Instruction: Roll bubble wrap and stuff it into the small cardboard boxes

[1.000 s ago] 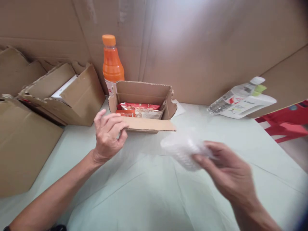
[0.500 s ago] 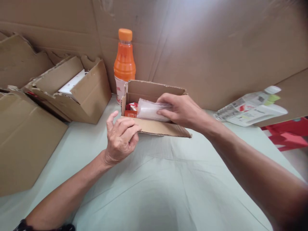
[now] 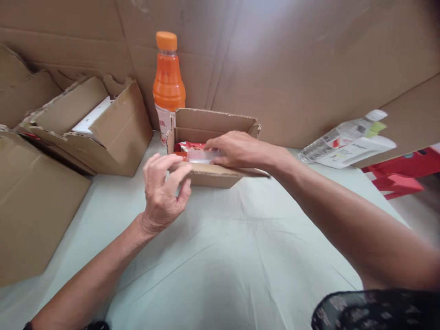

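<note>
A small open cardboard box (image 3: 220, 120) stands at the middle of the pale green table, with red snack packets (image 3: 189, 145) inside. My right hand (image 3: 237, 149) reaches into the box from the right, fingers pressed flat on a clear plastic packet (image 3: 199, 156) that lies on top of the red packets. My left hand (image 3: 163, 192) is at the box's front left corner, its curled fingers pinching the front flap (image 3: 215, 174). An orange-capped bottle of orange drink (image 3: 167, 87) stands right behind the box.
A larger torn cardboard box (image 3: 103, 133) with a white item inside sits at the left, and a flat carton (image 3: 34, 201) lies in front of it. Two clear bottles (image 3: 347, 140) lie at the right. Cardboard walls rise behind. Red plastic furniture (image 3: 398, 176) shows past the table's right edge.
My right hand carried the clear plastic packet from the table's front right into the small box and pushed it down. My left hand moved up onto the front flap.
</note>
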The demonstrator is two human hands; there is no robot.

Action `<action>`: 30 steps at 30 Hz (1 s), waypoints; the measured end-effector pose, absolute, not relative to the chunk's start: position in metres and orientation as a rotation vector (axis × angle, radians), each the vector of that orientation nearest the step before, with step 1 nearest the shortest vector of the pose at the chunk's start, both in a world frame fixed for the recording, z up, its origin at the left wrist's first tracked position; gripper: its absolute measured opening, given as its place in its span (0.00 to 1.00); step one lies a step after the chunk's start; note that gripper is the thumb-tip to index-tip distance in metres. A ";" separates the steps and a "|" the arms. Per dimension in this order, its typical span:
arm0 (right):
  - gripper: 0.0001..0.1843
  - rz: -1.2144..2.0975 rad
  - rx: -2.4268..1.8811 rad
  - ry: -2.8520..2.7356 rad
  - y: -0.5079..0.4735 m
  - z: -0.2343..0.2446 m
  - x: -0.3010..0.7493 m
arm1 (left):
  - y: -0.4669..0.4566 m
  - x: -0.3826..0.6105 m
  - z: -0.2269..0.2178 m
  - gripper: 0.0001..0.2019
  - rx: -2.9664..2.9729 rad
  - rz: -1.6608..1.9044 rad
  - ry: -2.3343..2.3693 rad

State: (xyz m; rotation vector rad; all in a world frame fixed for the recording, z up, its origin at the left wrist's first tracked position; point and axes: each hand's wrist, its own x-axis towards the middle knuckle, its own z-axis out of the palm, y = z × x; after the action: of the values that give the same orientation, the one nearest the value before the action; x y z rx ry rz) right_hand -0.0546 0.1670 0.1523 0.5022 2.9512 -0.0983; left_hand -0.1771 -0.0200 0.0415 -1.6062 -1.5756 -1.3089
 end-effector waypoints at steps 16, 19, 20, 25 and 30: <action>0.37 -1.672 2.120 3.147 0.119 0.030 0.049 | -0.003 -0.189 -0.006 0.21 -1.194 -2.193 -2.334; 0.42 -1.796 1.650 3.103 0.127 0.026 0.028 | 0.000 -0.188 -0.001 0.22 -1.185 -2.201 -2.341; 0.43 -1.799 1.541 3.123 0.129 0.025 0.021 | 0.001 -0.188 0.002 0.23 -1.179 -2.202 -2.340; 0.34 -1.873 1.636 3.076 0.114 0.021 0.037 | -0.013 -0.158 0.012 0.26 -1.299 -2.172 -2.350; 0.25 -1.687 2.067 2.993 0.052 0.016 0.128 | -0.087 -0.100 0.002 0.26 -1.644 -2.209 -2.524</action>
State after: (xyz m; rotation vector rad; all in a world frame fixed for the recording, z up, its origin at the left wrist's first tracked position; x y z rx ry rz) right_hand 0.1276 0.0520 0.0160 2.0668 2.9927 -1.6870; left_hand -0.1005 -0.0873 0.0017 -1.6436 -2.5244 -2.2090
